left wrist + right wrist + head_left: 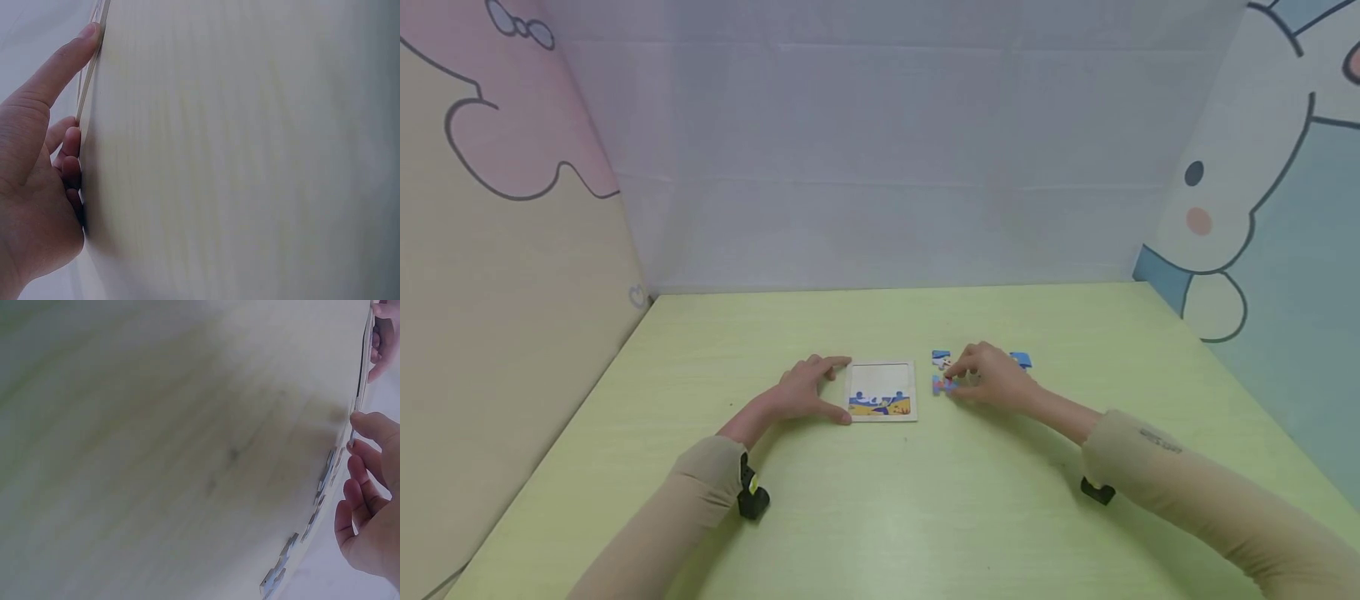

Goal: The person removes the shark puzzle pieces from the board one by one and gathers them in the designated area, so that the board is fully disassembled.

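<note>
A square wooden puzzle frame [880,419] lies on the table, its bottom row filled with joined yellow, white and blue pieces [880,406]. The upper part of the frame shows its bare white base. My left hand [805,387] holds the frame's left side, index finger at the far corner and thumb at the near one. To the right of the frame, my right hand [996,379] pinches a pink and blue puzzle piece [942,386] between thumb and index finger. In the right wrist view that piece appears edge-on at the fingertips [359,419].
A blue and white puzzle piece [941,358] lies just beyond the pinched one. Another blue piece [1021,359] shows behind the right hand, which partly hides the loose pieces. The pale green table [880,500] ends at a white cloth backdrop [880,167].
</note>
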Demonstrator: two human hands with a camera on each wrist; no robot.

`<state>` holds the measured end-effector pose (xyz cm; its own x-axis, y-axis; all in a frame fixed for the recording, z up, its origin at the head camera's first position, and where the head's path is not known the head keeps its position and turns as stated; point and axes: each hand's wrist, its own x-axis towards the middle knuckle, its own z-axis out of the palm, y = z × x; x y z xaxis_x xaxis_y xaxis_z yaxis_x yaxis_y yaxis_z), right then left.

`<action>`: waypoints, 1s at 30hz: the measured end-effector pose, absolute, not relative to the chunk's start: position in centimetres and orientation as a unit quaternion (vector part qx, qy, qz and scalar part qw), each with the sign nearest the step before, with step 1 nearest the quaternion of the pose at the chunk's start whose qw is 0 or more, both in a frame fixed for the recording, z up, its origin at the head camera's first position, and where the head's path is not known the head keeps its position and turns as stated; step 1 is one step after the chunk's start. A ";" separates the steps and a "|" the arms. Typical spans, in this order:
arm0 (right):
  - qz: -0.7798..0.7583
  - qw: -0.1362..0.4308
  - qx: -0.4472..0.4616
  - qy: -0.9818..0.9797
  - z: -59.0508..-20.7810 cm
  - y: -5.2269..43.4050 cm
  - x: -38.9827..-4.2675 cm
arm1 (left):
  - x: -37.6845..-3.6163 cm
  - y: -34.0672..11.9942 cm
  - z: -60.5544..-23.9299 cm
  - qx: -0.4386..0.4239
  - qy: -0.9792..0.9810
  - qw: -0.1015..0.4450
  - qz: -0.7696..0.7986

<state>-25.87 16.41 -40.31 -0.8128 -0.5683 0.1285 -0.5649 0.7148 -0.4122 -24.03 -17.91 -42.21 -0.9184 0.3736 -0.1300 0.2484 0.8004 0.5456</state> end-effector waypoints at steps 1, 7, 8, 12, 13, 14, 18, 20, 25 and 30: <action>-0.218 0.009 -0.305 0.927 -40.3 16.5 -25.9 | -24.0 -17.9 -42.2 0.165 0.942 0.116 0.269; -0.218 0.028 -0.302 0.928 -40.3 16.6 -25.9 | -24.0 -17.9 -42.2 0.171 0.943 0.110 0.264; -0.216 0.028 -0.302 0.928 -40.3 16.6 -25.9 | -24.1 -17.9 -42.2 0.172 0.943 0.110 0.262; -0.204 0.021 -0.305 0.930 -40.3 16.6 -25.7 | -24.2 -17.9 -42.4 0.171 0.943 0.112 0.261; -0.202 0.018 -0.305 0.930 -40.3 16.7 -25.7 | -24.2 -17.9 -42.4 0.172 0.943 0.111 0.261; -0.200 0.015 -0.307 0.930 -40.3 16.7 -25.6 | -24.2 -17.9 -42.4 0.171 0.943 0.111 0.262; -0.192 0.003 -0.315 0.930 -40.4 16.7 -25.6 | -24.2 -17.9 -42.3 0.174 0.943 0.110 0.262; -0.187 -0.001 -0.319 0.929 -40.5 16.7 -25.6 | -24.1 -17.9 -42.3 0.172 0.943 0.112 0.263; -0.184 -0.008 -0.321 0.929 -40.3 16.7 -25.5 | -24.3 -18.0 -42.5 0.173 0.943 0.110 0.262; -0.184 -0.007 -0.322 0.929 -40.2 16.8 -25.5 | -24.4 -18.0 -42.6 0.170 0.943 0.113 0.261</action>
